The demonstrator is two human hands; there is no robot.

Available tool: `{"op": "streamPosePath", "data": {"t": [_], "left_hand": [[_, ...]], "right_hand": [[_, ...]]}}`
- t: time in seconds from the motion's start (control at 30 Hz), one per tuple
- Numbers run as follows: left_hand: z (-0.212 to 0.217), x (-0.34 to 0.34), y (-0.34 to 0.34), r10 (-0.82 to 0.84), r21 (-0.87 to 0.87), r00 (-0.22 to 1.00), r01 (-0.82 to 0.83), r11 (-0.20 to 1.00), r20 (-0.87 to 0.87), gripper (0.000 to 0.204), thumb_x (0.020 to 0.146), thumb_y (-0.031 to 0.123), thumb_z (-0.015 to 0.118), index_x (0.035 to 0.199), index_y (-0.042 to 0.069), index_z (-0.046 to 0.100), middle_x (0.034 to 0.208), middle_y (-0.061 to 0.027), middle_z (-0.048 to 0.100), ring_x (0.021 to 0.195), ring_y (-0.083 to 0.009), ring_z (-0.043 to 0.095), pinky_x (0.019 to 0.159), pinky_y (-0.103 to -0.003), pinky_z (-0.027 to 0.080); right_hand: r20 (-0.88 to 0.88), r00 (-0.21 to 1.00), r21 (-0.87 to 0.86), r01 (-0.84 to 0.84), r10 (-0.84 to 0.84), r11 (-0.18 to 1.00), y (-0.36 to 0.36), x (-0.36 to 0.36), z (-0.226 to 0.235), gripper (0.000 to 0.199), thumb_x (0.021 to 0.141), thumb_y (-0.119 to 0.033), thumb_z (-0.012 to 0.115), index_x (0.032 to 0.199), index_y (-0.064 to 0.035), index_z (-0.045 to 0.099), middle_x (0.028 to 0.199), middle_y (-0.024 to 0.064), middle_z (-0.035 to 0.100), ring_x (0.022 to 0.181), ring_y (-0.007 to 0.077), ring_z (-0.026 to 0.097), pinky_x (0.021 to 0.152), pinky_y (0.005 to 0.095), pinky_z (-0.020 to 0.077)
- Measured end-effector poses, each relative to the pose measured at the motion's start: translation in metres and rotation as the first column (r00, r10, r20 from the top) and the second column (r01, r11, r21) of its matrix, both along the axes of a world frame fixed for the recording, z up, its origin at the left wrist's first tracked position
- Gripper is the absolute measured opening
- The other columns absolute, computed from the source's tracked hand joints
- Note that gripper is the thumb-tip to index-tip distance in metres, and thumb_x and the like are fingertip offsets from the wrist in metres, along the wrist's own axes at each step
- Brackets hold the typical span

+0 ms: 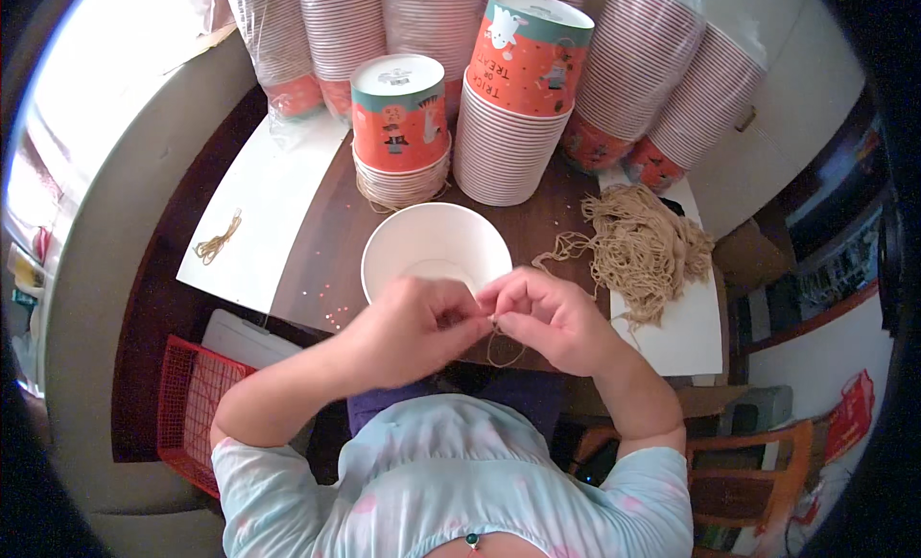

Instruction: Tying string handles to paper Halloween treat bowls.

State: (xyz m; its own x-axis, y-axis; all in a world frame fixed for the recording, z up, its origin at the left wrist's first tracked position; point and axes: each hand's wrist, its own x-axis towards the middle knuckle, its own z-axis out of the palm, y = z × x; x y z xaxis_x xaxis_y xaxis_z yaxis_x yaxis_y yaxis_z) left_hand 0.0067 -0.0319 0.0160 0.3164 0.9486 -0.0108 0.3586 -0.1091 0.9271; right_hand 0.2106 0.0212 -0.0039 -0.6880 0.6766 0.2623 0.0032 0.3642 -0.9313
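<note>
My hands meet at the near rim of an open white paper bucket [436,239], whose mouth faces up toward me. My left hand [408,332] is closed, thumb and fingertips pinched together where a thin tan cord [506,360] runs between the hands. On the other side, my right hand [552,320] also pinches the cord, and a small loop of it hangs below the fingertips. The exact knot or end between the fingers is too small to make out. The bucket's near side is hidden behind my hands.
Behind the bucket stand upside-down stacks of orange-and-teal paper buckets [398,126], one taller stack [511,145], and several plastic-wrapped stacks [633,54]. A tangled heap of tan cords [643,251] lies at right, a small cord bundle [219,237] at left. A red basket [197,395] sits lower left.
</note>
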Motion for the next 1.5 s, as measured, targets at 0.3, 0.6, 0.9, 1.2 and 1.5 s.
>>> {"op": "streamPosePath", "data": {"t": [0.3,0.6,0.9,1.2,1.5], "left_hand": [[0.000,0.006,-0.043,-0.078,0.375,0.996,0.055,0.925,0.048,0.011,0.081,0.001,0.062,0.091,-0.002,0.061,0.076,-0.0149,0.061,0.066,-0.0298,0.062,0.058,-0.036,0.049],[-0.016,0.016,-0.057,0.076,0.405,0.991,-0.113,0.907,0.106,0.007,0.084,0.000,0.062,0.090,-0.003,0.063,0.076,-0.0123,0.064,0.064,-0.0205,0.062,0.057,-0.028,0.049],[-0.029,0.017,-0.071,0.094,0.047,0.977,-0.105,0.993,0.192,0.009,0.084,0.007,0.064,0.089,0.000,0.062,0.075,-0.0116,0.061,0.063,-0.0193,0.060,0.054,-0.029,0.048],[-0.049,0.024,-0.065,0.003,0.505,1.000,0.005,0.863,-0.015,0.007,0.079,0.006,0.064,0.082,0.002,0.059,0.071,-0.0093,0.057,0.063,-0.0262,0.058,0.057,-0.034,0.047],[-0.033,-0.024,-0.045,0.551,0.496,0.833,-0.503,0.707,0.060,0.010,0.078,0.010,0.070,0.081,0.002,0.064,0.062,-0.0091,0.056,0.055,-0.0232,0.056,0.051,-0.032,0.045]], "right_hand": [[0.128,0.988,-0.090,-0.075,0.087,0.993,-0.035,0.007,0.021,0.017,0.080,0.002,0.066,0.093,-0.0024,0.056,0.073,0.0005,0.053,0.062,0.0056,0.051,0.052,0.0221,0.0405],[0.013,0.988,0.879,0.063,-0.155,0.472,-0.045,0.009,-0.007,0.030,0.068,-0.003,0.071,0.097,0.0015,0.062,0.070,0.0037,0.052,0.054,0.0159,0.055,0.043,0.0265,0.0433],[-0.022,0.979,0.771,0.147,-0.205,0.620,-0.070,0.011,-0.033,0.032,0.062,-0.004,0.075,0.092,-0.0044,0.066,0.073,0.0028,0.053,0.057,0.0167,0.055,0.047,0.0285,0.0448],[-0.005,0.971,0.680,0.179,-0.239,0.711,-0.081,0.017,-0.043,0.026,0.062,-0.005,0.075,0.086,-0.0065,0.064,0.074,0.0043,0.056,0.059,0.0195,0.057,0.050,0.0309,0.0473],[-0.027,0.987,0.539,0.148,-0.159,0.829,0.024,-0.012,0.001,0.015,0.067,-0.008,0.071,0.080,-0.0052,0.063,0.097,0.0139,0.057,0.087,0.0286,0.060,0.074,0.0373,0.0499]]}}
